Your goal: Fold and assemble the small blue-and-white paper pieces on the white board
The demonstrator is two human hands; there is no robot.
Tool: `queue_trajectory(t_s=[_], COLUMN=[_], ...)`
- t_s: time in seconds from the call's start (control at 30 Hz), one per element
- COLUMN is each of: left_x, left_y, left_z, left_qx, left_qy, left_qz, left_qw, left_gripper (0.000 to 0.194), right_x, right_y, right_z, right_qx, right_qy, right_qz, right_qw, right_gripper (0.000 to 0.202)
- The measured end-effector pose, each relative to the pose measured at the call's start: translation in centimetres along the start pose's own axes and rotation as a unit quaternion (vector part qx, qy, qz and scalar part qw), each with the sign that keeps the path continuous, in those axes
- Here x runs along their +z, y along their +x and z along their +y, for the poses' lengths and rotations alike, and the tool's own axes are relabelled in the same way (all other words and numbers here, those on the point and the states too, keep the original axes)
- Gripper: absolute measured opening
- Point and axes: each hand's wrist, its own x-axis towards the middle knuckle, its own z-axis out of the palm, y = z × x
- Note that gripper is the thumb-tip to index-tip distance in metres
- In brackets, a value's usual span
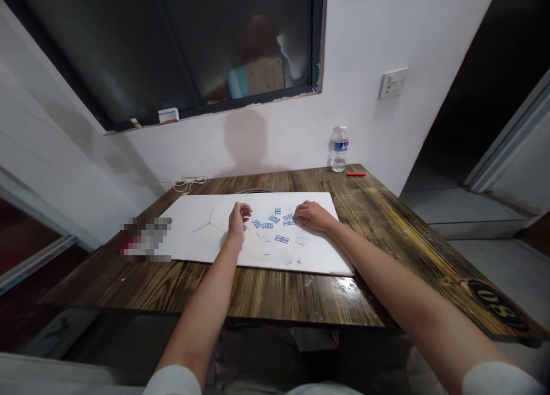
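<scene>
A white board [193, 212] lies flat on the wooden table, with several small blue-lined pieces [274, 218] scattered over its right half. My right hand [314, 216] rests at the right of this group. Its fingers are bent together, with the tips on a blue-lined piece [288, 217] that they partly cover. My left hand [239, 217] hovers at the left of the pieces, its fingers loosely curled and somewhat apart, with nothing visible in them. Another blue-lined piece [282, 239] lies nearer to me. Thin dark lines [209, 222] branch across the board's left part.
Pale scraps [286, 257] lie on the board's near side. On the wooden table [275, 297] stand a water bottle [340, 150] and, beside it, a red pen-like stick [356, 174]. A white cord [189, 181] lies at the back left. A wall with a window borders the far edge.
</scene>
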Motion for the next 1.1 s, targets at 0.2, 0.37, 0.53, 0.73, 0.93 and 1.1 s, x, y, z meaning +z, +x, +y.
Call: queue_trajectory(t_s=[0.2,0.37,0.53,0.73,0.93,1.1], left_x=[-1.1,-1.5,-2.2,-2.2,-2.0,-2.6], left_y=[0.7,0.8,1.0,1.7,1.1,1.4], left_z=[-1.2,-0.8,-0.7,-1.3,-0.8,-0.8], left_qx=[0.089,0.07,-0.015,0.12,0.019,0.042], left_qy=[0.119,0.111,0.09,0.175,0.08,0.116], left_qz=[0.087,0.101,0.141,0.157,0.118,0.146], left_qw=[0.985,0.986,0.986,0.965,0.99,0.982], left_gripper=[0.013,0.008,0.04,0.025,0.035,0.042], right_x=[-0.2,-0.2,0.0,-0.1,-0.2,-0.2], right_y=[0.1,0.1,0.0,0.0,0.1,0.1], right_z=[-0.2,-0.1,0.0,-0.2,-0.3,-0.3], right_qx=[0.0,0.001,0.005,0.008,0.003,0.003], right_qy=[-0.002,0.004,0.002,0.001,-0.001,-0.002], right_qz=[-0.002,-0.004,-0.004,-0.008,-0.006,-0.003], right_qw=[1.0,1.0,1.0,1.0,1.0,1.0], right_gripper=[0.023,0.023,0.024,0.024,0.024,0.024])
